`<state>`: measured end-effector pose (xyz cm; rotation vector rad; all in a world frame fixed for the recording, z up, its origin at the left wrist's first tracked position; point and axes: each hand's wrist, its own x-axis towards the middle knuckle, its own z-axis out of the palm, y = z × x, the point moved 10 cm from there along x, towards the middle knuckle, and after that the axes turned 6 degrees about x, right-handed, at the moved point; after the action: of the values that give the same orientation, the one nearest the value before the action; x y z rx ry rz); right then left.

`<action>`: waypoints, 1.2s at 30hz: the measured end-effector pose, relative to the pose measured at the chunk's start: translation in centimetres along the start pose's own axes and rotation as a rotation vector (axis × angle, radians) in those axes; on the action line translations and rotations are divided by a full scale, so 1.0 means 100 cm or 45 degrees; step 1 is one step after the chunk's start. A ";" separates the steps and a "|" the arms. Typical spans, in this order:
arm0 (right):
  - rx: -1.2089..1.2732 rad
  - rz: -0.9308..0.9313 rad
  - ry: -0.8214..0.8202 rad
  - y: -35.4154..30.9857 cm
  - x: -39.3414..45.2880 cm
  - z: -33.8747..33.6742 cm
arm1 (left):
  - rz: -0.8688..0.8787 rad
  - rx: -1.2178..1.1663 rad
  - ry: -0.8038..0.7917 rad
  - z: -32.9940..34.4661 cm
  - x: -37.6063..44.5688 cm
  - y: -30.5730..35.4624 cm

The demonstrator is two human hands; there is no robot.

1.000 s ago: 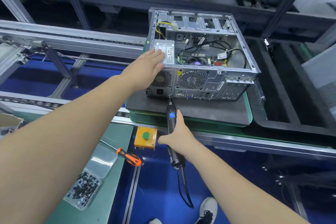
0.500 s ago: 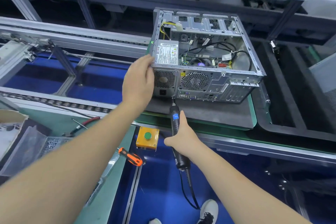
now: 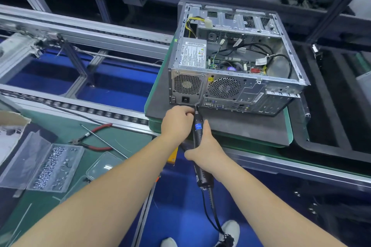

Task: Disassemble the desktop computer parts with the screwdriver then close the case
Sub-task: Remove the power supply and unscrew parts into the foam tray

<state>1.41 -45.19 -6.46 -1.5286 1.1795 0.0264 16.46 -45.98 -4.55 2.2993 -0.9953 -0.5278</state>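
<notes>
An open grey computer case (image 3: 230, 78) lies on a dark mat (image 3: 251, 126), its rear panel facing me and the power supply (image 3: 192, 54) in its left corner. My right hand (image 3: 206, 150) grips a black electric screwdriver (image 3: 197, 126) whose tip touches the bottom edge of the power supply's rear plate. My left hand (image 3: 176, 120) has its fingers curled at the tip of the screwdriver, right below the power socket. What the fingertips pinch is hidden.
A clear box of screws (image 3: 50, 166) and red-handled pliers (image 3: 94, 140) lie on the green bench at left. An empty clear tray (image 3: 104, 166) sits beside them. A conveyor rail (image 3: 80, 106) runs along the left. My shoes (image 3: 230, 230) show on the blue floor.
My left hand has left the top-left corner of the case and dropped to the screwdriver's tip. The view has shifted left, so the case now appears farther right.
</notes>
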 end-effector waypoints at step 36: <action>0.000 0.015 0.001 -0.003 -0.002 0.008 | 0.255 0.088 -0.129 0.006 0.015 0.003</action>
<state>1.91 -44.53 -6.40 -1.5215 1.1892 0.0335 16.91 -47.46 -5.04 2.2182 -1.2953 -0.5380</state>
